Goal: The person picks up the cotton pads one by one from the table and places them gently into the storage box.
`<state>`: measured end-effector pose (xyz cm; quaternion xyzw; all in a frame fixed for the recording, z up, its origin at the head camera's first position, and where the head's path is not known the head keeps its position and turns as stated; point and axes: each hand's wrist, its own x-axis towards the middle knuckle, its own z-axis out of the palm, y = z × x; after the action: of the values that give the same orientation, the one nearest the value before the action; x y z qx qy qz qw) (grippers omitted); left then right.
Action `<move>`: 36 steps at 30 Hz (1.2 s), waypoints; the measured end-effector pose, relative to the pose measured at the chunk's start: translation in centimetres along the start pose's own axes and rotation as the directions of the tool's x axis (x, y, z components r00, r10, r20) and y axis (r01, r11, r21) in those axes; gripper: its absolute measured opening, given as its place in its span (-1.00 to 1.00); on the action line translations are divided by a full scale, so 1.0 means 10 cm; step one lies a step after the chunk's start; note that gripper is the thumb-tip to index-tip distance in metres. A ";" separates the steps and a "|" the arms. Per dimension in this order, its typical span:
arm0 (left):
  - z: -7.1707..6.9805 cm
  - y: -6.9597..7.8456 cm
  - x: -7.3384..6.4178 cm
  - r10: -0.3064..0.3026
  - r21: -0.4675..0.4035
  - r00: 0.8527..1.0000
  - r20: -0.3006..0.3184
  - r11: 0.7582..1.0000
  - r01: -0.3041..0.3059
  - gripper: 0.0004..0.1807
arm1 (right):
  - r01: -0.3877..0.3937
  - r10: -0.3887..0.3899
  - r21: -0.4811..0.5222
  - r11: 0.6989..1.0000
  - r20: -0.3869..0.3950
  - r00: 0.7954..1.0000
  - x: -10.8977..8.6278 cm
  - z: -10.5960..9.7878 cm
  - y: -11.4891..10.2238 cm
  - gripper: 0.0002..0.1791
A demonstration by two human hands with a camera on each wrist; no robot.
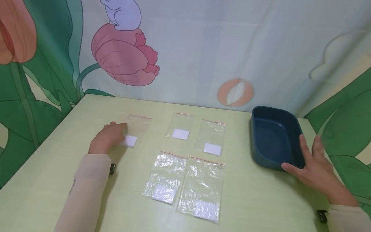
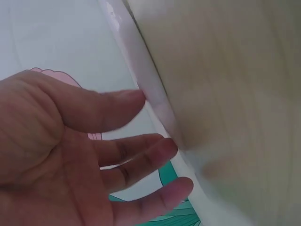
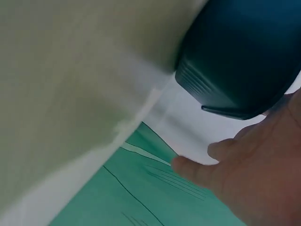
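My left hand [image 1: 111,137] reaches over the left edge of a small clear zip bag [image 1: 139,125] with a white label, its fingertips overlapping the bag in the head view. The left wrist view shows the left thumb and fingers [image 2: 153,200] loosely extended, with a gap between them and nothing held. At the right side, my right hand [image 1: 317,169] has its fingers spread beside a dark blue rectangular bin [image 1: 255,156]. Its thumb tip overlaps the bin's near right rim. From the right wrist, the bin's outer wall [image 3: 202,84] shows above the extended fingers.
Two more small zip bags, a middle one [image 1: 183,120] and one to its right [image 1: 213,133], lie flat behind two larger bags, left [image 1: 169,170] and right [image 1: 203,183]. All have white labels. A printed curtain [image 1: 188,58] hangs right behind the pale table [image 1: 249,199].
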<state>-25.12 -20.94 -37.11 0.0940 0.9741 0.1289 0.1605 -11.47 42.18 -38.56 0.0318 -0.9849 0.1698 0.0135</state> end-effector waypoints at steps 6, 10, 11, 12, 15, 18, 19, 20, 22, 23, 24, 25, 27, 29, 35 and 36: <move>-0.02 0.01 -0.01 -0.050 -0.007 0.998 -0.032 0.999 0.050 -0.55 | -0.023 0.014 0.136 0.990 0.062 0.998 0.03 -0.02 0.06 0.10; -0.04 -0.01 0.00 -0.072 -0.037 0.997 -0.025 0.997 0.071 -0.56 | -0.034 0.018 0.168 0.985 0.094 0.995 0.04 -0.03 0.08 0.11; -0.05 -0.01 0.01 -0.077 -0.049 0.997 -0.021 0.996 0.075 -0.58 | -0.040 0.022 0.172 0.984 0.106 0.994 0.05 -0.03 0.08 0.11; -0.05 -0.02 0.02 -0.082 -0.063 0.996 -0.016 0.995 0.081 -0.61 | -0.046 0.026 0.173 0.984 0.119 0.993 0.05 -0.03 0.08 0.11; -0.06 -0.05 0.05 -0.086 -0.103 0.996 -0.001 0.991 0.085 -0.58 | -0.061 0.034 0.175 0.983 0.153 0.988 0.06 -0.03 0.09 0.12; -0.06 -0.10 0.08 -0.086 -0.162 0.996 0.017 0.983 0.088 -0.36 | -0.068 0.038 0.170 0.983 0.171 0.985 0.06 -0.03 0.09 0.14; -0.07 -0.11 0.08 -0.086 -0.192 0.996 0.026 0.977 0.089 -0.29 | -0.067 0.037 0.169 0.983 0.172 0.984 0.06 -0.03 0.08 0.14; -0.07 -0.13 0.08 -0.089 -0.223 0.995 0.034 0.970 0.094 -0.23 | -0.066 0.036 0.167 0.984 0.173 0.984 0.05 -0.03 0.08 0.15; -0.08 -0.16 0.09 -0.088 -0.281 0.995 0.043 0.955 0.096 -0.15 | -0.064 0.034 0.166 0.984 0.174 0.984 0.05 -0.04 0.07 0.15; -0.08 -0.18 0.08 -0.086 -0.308 0.995 0.049 0.947 0.097 -0.13 | -0.063 0.033 0.167 0.984 0.175 0.984 0.05 -0.04 0.07 0.15; -0.09 -0.20 0.08 -0.086 -0.344 0.995 0.054 0.934 0.099 -0.12 | -0.063 0.034 0.165 0.984 0.175 0.984 0.05 -0.04 0.07 0.15; -0.09 -0.21 0.08 -0.077 -0.383 0.995 0.058 0.919 0.093 -0.11 | -0.064 0.034 0.166 0.984 0.178 0.983 0.05 -0.04 0.06 0.15; -0.09 -0.25 0.07 -0.044 -0.460 0.997 0.064 0.885 0.069 -0.15 | -0.068 0.037 0.168 0.983 0.181 0.983 0.04 -0.05 0.06 0.15; -0.09 -0.28 0.05 -0.004 -0.560 0.998 0.069 0.827 0.042 -0.22 | -0.071 0.040 0.169 0.983 0.182 0.982 0.05 -0.05 0.06 0.15; -0.08 -0.26 0.02 0.069 -0.699 0.996 0.047 0.715 -0.016 -0.40 | -0.077 0.046 0.162 0.984 0.185 0.982 0.07 -0.04 0.06 0.16; -0.08 -0.25 0.02 0.066 -0.690 0.997 0.041 0.724 -0.019 -0.41 | -0.078 0.047 0.163 0.984 0.187 0.981 0.08 -0.04 0.05 0.16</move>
<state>-25.96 -23.46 -37.15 0.0541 0.8488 0.4816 0.2115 -12.26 42.76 -38.37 0.0173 -0.9644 0.2498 -0.0846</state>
